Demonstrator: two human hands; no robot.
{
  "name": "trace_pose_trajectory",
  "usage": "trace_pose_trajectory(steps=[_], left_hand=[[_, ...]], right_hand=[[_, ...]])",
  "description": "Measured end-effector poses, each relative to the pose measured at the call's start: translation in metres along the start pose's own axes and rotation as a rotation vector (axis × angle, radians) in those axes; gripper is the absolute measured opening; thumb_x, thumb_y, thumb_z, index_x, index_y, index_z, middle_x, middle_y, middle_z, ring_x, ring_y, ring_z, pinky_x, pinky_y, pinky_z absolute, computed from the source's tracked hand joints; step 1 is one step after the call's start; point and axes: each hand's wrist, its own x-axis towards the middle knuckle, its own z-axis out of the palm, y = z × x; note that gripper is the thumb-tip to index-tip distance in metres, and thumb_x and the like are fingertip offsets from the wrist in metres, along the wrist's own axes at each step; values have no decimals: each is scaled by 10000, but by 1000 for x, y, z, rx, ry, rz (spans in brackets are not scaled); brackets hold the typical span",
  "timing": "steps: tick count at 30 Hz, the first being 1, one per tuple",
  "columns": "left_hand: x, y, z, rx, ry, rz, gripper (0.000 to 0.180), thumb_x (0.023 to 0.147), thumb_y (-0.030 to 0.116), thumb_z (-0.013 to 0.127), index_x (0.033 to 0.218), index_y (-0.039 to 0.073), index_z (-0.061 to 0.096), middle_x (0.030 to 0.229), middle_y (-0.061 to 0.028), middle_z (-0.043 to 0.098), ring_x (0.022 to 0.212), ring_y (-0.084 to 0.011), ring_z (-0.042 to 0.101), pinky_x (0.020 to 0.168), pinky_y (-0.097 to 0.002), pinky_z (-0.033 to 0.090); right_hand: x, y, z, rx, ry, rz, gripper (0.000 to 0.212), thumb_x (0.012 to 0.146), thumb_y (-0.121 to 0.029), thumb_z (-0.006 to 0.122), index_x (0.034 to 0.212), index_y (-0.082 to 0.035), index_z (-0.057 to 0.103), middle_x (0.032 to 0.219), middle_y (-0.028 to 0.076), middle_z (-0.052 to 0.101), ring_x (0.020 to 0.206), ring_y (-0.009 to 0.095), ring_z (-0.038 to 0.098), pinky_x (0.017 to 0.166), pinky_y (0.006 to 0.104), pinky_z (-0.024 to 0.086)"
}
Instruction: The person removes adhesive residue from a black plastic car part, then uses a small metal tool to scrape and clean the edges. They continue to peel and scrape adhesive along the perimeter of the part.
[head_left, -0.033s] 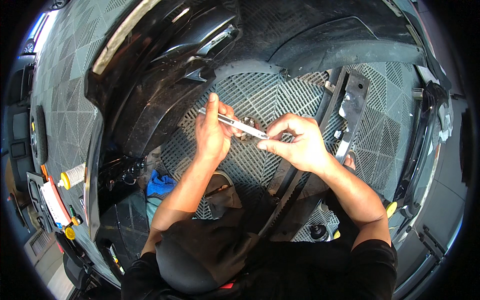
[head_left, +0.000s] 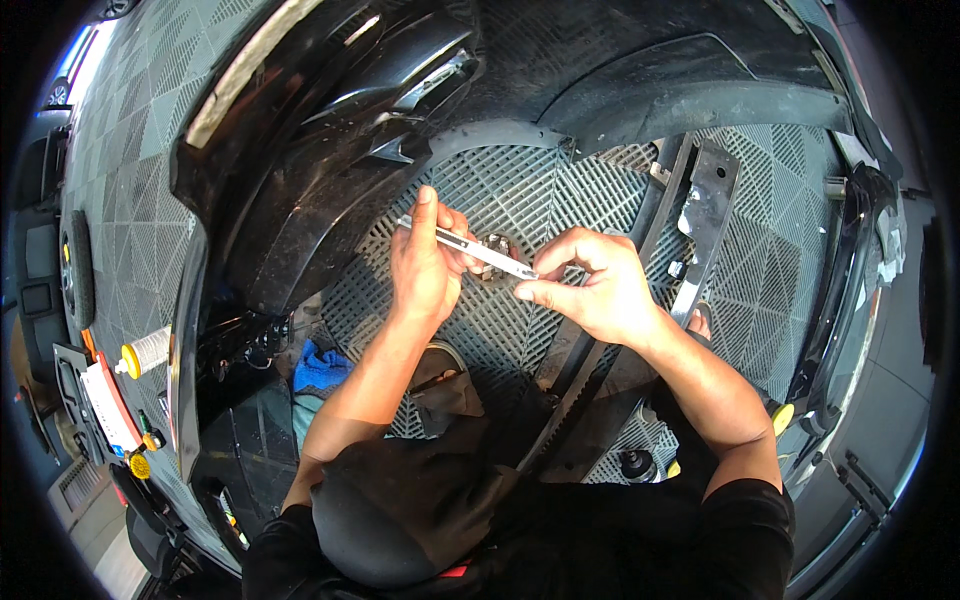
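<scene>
A slim silver utility knife (head_left: 470,246) slants between my hands above the grated floor. My left hand (head_left: 425,262) is closed around its upper-left part, thumb stretched along the side. At the knife's lower-right end, the thumb and forefinger of my right hand (head_left: 598,283) are closed in a pinch. Those fingertips partly hide the tip, so any blade there is too small to make out. Behind the knife, a small round shiny metal dish (head_left: 497,258) lies on the floor; what it holds is unclear.
A large black car body panel (head_left: 330,190) curves around the left and far sides. To the right lie long dark metal bars (head_left: 712,190). A blue cloth (head_left: 320,370) sits near my left forearm. Farther left are a yellow-capped bottle (head_left: 148,353) and a black bottle (head_left: 638,464) stands near my right elbow.
</scene>
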Motion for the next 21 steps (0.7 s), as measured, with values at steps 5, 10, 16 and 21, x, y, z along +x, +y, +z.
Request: trace_pose_trajectory(steps=[5,10,16,21], left_hand=[[2,2,3,18,-38,10,425,1053,463,551,797,132,480,669,-35,486,459,-148,460,399,-296,411],[-4,1,6,-30,-92,-88,472,1068,485,498,781,111,468,643,-31,481,417,-151,492,332,-307,415],[-13,-1,15,-62,-73,-98,529,1066,550,442,750,127,426,639,-19,434,402,-119,399,324,-270,347],[-18,-2,17,-91,-31,-47,538,1066,555,443,732,134,410,641,-9,414,445,-110,356,382,-260,308]], right_hand=[[7,-7,-4,-19,-67,-31,267,746,-157,911,879,-39,713,825,70,726,760,160,722,684,310,572],[9,-14,-9,14,-211,-31,374,719,-247,930,965,-53,726,861,63,723,798,174,718,713,326,576],[6,-13,-4,6,-307,-114,446,724,-322,919,1031,-66,722,867,69,716,814,227,717,736,351,585],[6,-15,-1,-26,-317,-155,418,745,-316,906,1030,-73,721,872,78,715,811,243,716,717,363,575]])
